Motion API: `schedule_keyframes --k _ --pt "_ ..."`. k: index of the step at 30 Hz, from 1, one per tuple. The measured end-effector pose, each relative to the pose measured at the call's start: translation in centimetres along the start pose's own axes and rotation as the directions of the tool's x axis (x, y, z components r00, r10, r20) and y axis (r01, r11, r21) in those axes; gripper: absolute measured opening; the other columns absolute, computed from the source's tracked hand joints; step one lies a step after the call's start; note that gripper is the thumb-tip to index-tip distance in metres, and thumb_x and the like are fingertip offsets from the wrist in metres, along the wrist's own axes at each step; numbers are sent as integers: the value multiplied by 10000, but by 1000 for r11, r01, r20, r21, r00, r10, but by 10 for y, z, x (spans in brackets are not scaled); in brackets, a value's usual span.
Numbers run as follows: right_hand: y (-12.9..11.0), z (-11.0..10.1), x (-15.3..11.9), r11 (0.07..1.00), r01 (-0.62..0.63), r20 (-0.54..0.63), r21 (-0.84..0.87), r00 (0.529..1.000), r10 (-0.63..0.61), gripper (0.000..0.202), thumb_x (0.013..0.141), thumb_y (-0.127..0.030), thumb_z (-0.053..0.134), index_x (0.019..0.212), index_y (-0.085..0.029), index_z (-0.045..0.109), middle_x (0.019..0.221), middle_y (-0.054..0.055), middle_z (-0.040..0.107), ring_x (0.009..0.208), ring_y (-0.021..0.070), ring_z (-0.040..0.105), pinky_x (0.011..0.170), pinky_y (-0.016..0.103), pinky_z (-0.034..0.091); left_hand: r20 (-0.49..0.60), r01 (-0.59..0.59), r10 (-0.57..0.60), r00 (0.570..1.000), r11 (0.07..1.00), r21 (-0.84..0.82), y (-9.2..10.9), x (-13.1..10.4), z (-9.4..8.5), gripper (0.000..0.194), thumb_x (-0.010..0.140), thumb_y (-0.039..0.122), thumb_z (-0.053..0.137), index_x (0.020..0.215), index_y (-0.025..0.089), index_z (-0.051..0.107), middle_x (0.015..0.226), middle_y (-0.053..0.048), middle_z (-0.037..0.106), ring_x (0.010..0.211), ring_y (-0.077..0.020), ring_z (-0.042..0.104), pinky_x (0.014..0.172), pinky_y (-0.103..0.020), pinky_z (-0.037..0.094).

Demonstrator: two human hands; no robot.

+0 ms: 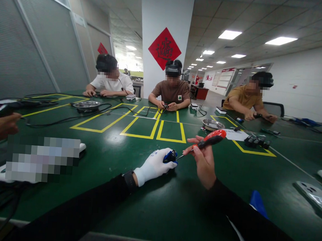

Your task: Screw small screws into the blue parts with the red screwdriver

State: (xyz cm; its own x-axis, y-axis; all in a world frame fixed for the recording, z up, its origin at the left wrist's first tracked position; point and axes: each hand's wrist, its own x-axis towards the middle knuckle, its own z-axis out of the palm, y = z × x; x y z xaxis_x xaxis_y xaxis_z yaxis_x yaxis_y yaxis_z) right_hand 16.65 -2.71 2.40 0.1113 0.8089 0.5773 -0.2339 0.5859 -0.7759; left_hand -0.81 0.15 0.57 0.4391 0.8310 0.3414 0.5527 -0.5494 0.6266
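Observation:
My left hand [158, 165], in a white glove, is closed round a small blue and black part [170, 156] just above the green table [110, 212]. A short dark cylinder sticks up from the top of this part; its exact kind I cannot make out. My bare right hand [204, 161] grips a screwdriver [213, 137] with a red and black handle. The handle tilts up to the right, and the thin metal shaft points down left at the side of the blue and black part. Whether the tip touches it is hard to see.
Yellow tape [138, 135] marks rectangles on the table. A metal bowl [212, 125] stands near several black parts [256, 141]. Another bowl [86, 105] is by black cables at left. A phone [314, 197] lies right. Three people sit opposite; another person's hand [0, 126] reaches in left.

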Motion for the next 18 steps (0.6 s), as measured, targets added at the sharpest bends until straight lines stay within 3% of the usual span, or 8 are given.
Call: schedule_keyframes --k 3,6,8,10,14,18 --pt "-3 1 1 998 -2 -39 -68 999 0 201 851 -231 582 1019 -236 471 1178 51 589 672 109 612 764 348 502 0 -16 16 1000 1000 -9 -1 0 0 208 780 369 605 920 215 608 824 10 660 733 -174 613 701 -277 446" --pt "-2 0 3 1000 -23 -31 -7 999 23 185 830 -215 617 893 -240 445 955 -4 650 634 111 600 710 321 498 0 -17 17 1000 1000 -3 -2 0 0 217 778 372 607 932 219 611 838 4 659 752 -182 613 710 -283 450" --pt "0 0 5 998 -35 -21 52 999 36 179 834 -212 609 873 -245 438 753 -54 599 581 105 562 662 299 487 -2 -22 22 1000 1000 2 -2 0 1 218 776 370 611 940 226 613 858 4 661 769 -184 614 724 -286 453" --pt "2 -1 5 994 -52 -17 96 998 54 140 848 -217 575 914 -254 457 700 -70 539 553 98 527 663 304 490 0 -23 23 1000 1000 -3 -2 0 0 214 779 366 610 943 229 612 868 5 664 782 -185 619 736 -286 455" --pt "4 -2 2 990 -59 -20 126 998 62 257 843 -229 505 1093 -278 477 880 -27 534 637 120 561 737 373 515 16 6 -5 1000 1000 -26 -2 -1 1 225 783 371 603 950 219 608 857 2 666 758 -181 626 740 -288 461" --pt "3 -3 2 996 -81 -10 -31 997 80 290 854 -267 534 1141 -261 492 1062 24 542 774 143 595 820 384 498 17 12 -11 1000 1000 -29 -1 -1 1 216 778 371 604 929 216 605 838 2 665 745 -183 623 716 -288 459"
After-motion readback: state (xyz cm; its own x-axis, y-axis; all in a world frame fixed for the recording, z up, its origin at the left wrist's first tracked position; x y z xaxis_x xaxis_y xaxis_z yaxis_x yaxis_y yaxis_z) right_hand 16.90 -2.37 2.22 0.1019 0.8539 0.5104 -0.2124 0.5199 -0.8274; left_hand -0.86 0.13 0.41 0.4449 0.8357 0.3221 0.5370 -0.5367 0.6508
